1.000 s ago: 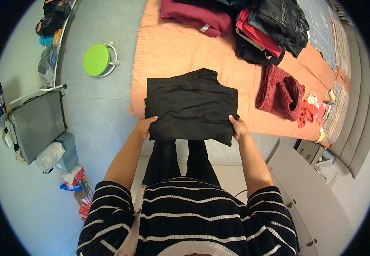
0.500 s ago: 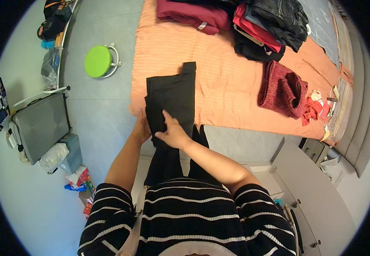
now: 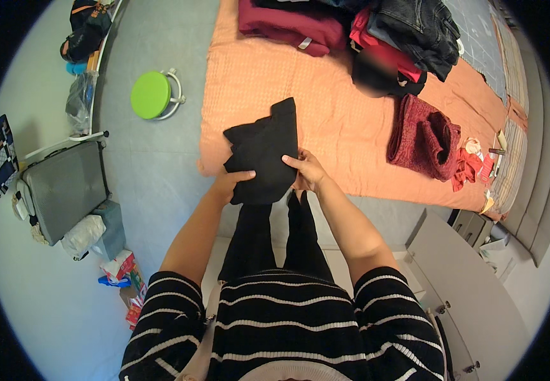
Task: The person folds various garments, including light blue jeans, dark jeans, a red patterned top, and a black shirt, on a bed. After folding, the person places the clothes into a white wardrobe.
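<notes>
**Holding On Beside the Big Orange Bed point(image 3: 344, 127)**

The bed is spreading out in front of me. A pile of clothes point(image 3: 417, 38) is sitting on its far side. A green stool point(image 3: 150, 95) is standing past its left edge. A red knitted thing point(image 3: 414, 140) is lying nearer its right end.

I am holding a folded black cloth point(image 3: 262, 152) up by the bed's near left corner; I am not able to tell if it is touching the bed. It is reaching away from my fingers. Its long way is running from me toward the bed, leaning a bit right, and its thin end is pointing to the bed's far side.

My right hand point(image 3: 308, 170) is pinching the cloth's right edge, closer to that thin end. My left hand point(image 3: 231, 184) is pinching its lower left edge. Both thumbs are pressing on top, and my left fingers are mostly hiding underneath.
</notes>
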{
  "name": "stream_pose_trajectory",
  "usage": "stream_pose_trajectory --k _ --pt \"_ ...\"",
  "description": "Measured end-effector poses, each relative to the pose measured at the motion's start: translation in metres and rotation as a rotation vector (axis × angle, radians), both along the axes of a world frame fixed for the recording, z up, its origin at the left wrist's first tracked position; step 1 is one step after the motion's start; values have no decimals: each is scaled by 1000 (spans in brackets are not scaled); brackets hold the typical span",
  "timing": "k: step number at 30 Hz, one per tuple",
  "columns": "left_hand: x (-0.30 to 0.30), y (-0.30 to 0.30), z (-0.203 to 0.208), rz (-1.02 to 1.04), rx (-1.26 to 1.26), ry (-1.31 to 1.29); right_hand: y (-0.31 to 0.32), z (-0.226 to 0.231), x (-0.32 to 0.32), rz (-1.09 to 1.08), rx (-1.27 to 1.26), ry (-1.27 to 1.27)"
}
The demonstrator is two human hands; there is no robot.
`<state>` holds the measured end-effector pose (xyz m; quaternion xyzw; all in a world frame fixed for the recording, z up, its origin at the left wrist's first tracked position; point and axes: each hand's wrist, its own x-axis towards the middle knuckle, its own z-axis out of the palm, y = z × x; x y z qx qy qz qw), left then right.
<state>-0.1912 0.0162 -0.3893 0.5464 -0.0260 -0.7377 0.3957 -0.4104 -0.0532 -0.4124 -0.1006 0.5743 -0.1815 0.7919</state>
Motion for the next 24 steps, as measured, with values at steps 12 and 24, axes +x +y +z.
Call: stream_pose_trajectory --k 12,24 --pt "24 -75 85 -221 -382 -217 -67 116 -21 -46 -683 51" --pt "-7 23 -41 -511 -413 -1373 7 -42 -28 166 -548 699"
